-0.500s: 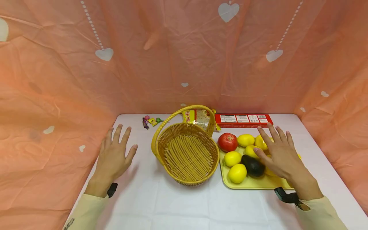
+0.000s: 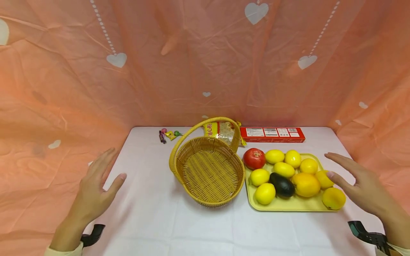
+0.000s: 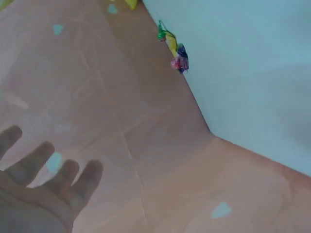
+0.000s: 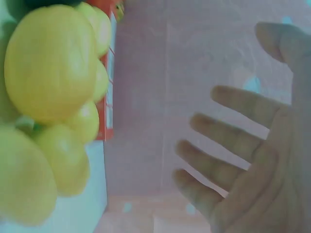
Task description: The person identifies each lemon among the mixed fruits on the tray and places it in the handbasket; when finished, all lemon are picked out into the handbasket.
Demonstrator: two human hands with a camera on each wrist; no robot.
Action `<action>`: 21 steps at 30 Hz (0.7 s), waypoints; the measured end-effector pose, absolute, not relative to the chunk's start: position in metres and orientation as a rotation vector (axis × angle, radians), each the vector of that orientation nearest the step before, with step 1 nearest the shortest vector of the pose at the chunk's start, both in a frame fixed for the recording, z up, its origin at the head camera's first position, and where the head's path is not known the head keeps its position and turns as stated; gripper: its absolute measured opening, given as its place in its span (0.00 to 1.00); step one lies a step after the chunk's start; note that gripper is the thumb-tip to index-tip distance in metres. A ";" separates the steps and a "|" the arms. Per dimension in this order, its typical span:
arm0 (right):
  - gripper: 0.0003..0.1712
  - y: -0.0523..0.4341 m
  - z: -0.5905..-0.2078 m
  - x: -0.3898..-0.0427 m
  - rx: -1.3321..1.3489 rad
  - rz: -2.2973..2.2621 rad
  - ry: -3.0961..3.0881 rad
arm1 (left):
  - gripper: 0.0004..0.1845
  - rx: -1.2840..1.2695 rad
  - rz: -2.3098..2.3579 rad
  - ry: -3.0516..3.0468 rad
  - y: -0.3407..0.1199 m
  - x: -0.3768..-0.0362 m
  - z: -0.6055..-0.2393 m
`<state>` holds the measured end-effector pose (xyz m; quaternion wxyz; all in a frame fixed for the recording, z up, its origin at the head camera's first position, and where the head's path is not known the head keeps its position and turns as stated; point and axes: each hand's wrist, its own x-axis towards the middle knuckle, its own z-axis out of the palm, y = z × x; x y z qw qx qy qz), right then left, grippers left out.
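Fruit tray [image 2: 289,207] beside wicker basket [image 2: 209,173], flanked by right hand [image 2: 358,183] and left hand [image 2: 93,190], fingers spread, empty.

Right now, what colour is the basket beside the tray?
Golden yellow wicker basket; head view shows it best.

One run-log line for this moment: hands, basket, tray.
left hand: open, holds nothing | right hand: open, beside tray | basket: holds nothing | tray: fruit on it
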<state>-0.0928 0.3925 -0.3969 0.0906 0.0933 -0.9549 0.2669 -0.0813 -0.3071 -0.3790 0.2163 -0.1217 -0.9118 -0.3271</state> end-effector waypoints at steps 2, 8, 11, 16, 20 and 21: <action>0.33 0.402 -0.398 -0.086 0.218 0.803 -2.829 | 0.44 -0.304 -0.945 -2.511 -0.309 -0.072 -0.376; 0.26 0.426 -0.402 -0.071 0.149 1.026 -2.783 | 0.40 -0.473 -1.423 -2.225 -0.308 -0.057 -0.381; 0.25 0.435 -0.408 -0.069 0.214 1.172 -2.724 | 0.37 -0.634 -1.688 -2.036 -0.303 -0.054 -0.393; 0.27 0.444 -0.427 -0.067 0.250 1.340 -2.625 | 0.35 -0.632 -1.700 -2.015 -0.281 -0.044 -0.422; 0.27 0.446 -0.444 -0.066 0.263 1.420 -2.568 | 0.34 -0.515 -1.653 -2.089 -0.254 -0.034 -0.442; 0.27 0.446 -0.448 -0.066 0.268 1.423 -2.568 | 0.33 -0.503 -1.666 -2.090 -0.247 -0.033 -0.447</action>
